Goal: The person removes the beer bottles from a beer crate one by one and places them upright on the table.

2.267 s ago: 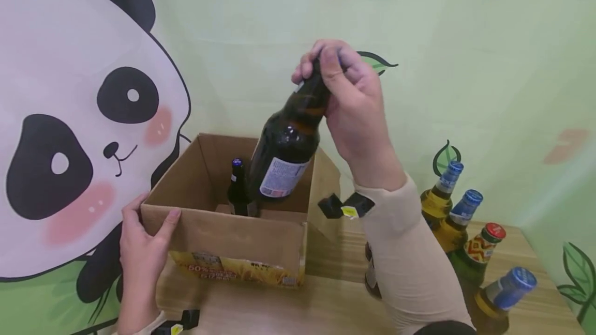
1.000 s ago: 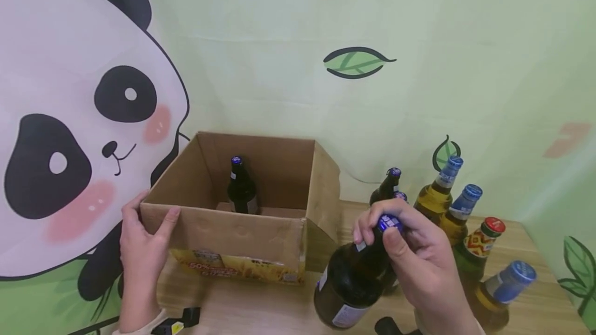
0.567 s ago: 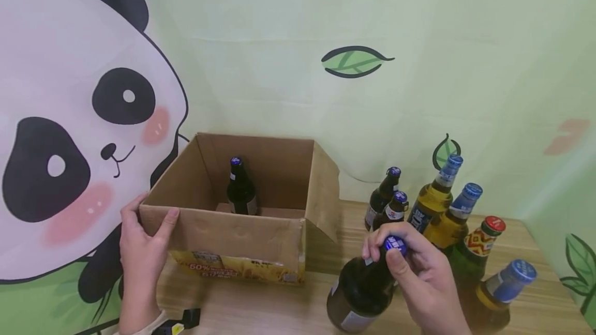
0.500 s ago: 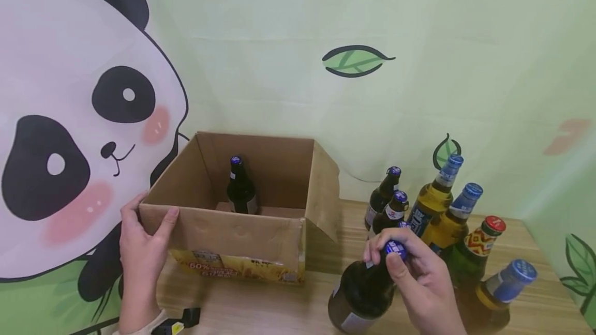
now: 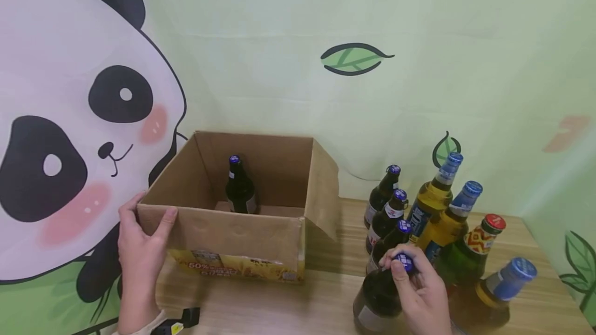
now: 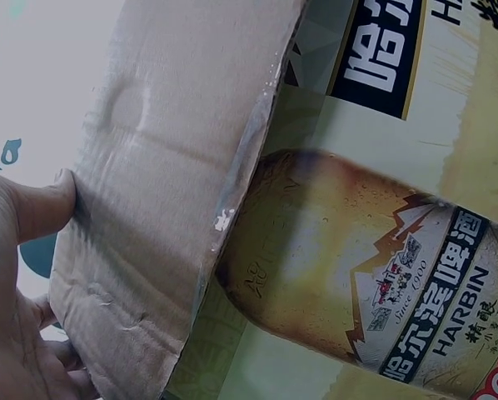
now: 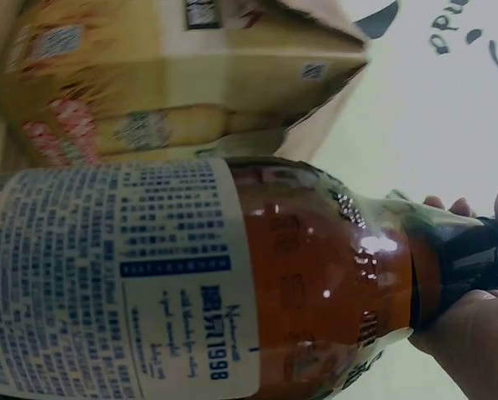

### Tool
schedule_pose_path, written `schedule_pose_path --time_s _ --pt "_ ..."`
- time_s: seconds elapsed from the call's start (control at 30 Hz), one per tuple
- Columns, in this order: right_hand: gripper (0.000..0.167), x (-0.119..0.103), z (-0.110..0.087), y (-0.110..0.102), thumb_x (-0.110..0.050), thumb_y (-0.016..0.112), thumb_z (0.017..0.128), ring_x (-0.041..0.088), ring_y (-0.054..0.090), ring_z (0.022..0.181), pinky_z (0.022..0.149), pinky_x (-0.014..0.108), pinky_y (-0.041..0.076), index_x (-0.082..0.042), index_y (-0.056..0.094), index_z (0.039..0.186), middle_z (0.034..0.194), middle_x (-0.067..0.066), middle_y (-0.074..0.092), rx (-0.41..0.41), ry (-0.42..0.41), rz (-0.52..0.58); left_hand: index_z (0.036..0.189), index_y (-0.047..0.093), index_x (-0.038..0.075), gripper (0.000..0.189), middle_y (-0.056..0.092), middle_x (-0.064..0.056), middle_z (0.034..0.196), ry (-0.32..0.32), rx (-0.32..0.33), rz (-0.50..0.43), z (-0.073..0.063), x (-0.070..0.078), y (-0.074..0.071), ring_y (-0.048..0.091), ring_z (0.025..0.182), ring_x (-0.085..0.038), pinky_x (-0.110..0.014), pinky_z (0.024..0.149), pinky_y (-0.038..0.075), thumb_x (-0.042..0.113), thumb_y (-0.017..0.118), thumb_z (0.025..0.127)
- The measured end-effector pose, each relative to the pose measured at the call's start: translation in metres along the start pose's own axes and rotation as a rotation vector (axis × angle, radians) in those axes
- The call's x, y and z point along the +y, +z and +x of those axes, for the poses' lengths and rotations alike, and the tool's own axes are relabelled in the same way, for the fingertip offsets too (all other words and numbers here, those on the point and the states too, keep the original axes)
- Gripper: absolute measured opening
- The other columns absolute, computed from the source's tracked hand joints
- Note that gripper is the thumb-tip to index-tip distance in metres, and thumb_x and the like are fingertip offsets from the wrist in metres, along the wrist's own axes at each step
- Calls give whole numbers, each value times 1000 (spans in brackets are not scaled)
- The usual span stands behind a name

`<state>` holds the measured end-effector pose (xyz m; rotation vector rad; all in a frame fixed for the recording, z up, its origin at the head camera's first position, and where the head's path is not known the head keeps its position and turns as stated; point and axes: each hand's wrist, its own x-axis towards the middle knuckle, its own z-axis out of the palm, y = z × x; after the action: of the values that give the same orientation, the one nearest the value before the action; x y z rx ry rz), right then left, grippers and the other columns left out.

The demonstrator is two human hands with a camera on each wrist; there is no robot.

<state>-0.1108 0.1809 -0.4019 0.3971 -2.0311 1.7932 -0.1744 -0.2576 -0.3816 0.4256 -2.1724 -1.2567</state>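
My right hand (image 5: 421, 288) pinches the neck of a brown beer bottle (image 5: 376, 299) just below its blue cap. In the right wrist view the bottle (image 7: 299, 275) shows a white printed label. It stands upright at the near end of a row of dark blue-capped bottles (image 5: 388, 221); whether its base touches the table is not visible. My left hand (image 5: 144, 257) grips the near left corner of an open cardboard box (image 5: 233, 234), thumb over the front flap. Close up, the left thumb presses the flap (image 6: 141, 192). Inside the box stands one dark bottle (image 5: 240, 190).
To the right is a second row: yellow bottles (image 5: 430, 206) with blue caps, a green bottle (image 5: 470, 252) with a red cap, and another blue-capped bottle (image 5: 493, 293) nearest me. The wooden table (image 5: 261, 309) meets a printed backdrop (image 5: 261, 66) behind.
My right hand brought the brown bottle from above the box, rightward and down to the near end of the dark row, then slightly further right. My left hand stays on the box corner.
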Motion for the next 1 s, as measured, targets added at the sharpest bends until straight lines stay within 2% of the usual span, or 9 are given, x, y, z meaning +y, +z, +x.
schedule_pose_path --time_s 0.1,0.37,0.57,0.77,0.87,1.0 --pt "10 9 -1 -2 9 48 101 15 63 93 86 19 53 8 54 110 97 16 60 43 18 -48 154 32 21 78 43 -13 152 6 3 4 0 0 -1 39 140 -37 -61 115 26 41 73 91" --pt "10 23 -9 -6 10 51 100 13 66 88 82 18 54 10 57 107 93 12 63 132 50 -68 154 32 21 77 43 -13 153 20 -8 5 0 -1 -1 37 141 -35 -62 115 25 41 73 91" --pt "10 30 -15 -11 14 52 97 11 65 85 79 16 54 10 57 105 90 11 64 154 29 -135 154 33 21 77 43 -13 152 23 -5 4 -1 -2 -2 38 141 -34 -59 116 25 40 74 91" --pt "13 34 -16 -14 14 58 94 10 68 85 77 18 56 7 59 105 93 8 64 165 20 -195 154 33 20 77 43 -13 152 19 2 -4 -1 -2 -3 37 141 -34 -59 117 24 38 73 91" --pt "16 44 -16 -16 19 57 92 10 67 83 74 17 55 11 57 105 90 8 63 199 -38 -148 154 33 20 77 42 -13 153 21 -2 -4 -1 -3 -3 37 142 -34 -59 117 24 39 74 91" --pt "16 64 -12 -14 27 53 88 13 64 80 71 16 54 20 53 103 85 13 62 254 -207 1 153 34 19 77 44 -13 152 26 1 -1 -1 -2 -2 38 141 -33 -57 116 26 39 74 91"
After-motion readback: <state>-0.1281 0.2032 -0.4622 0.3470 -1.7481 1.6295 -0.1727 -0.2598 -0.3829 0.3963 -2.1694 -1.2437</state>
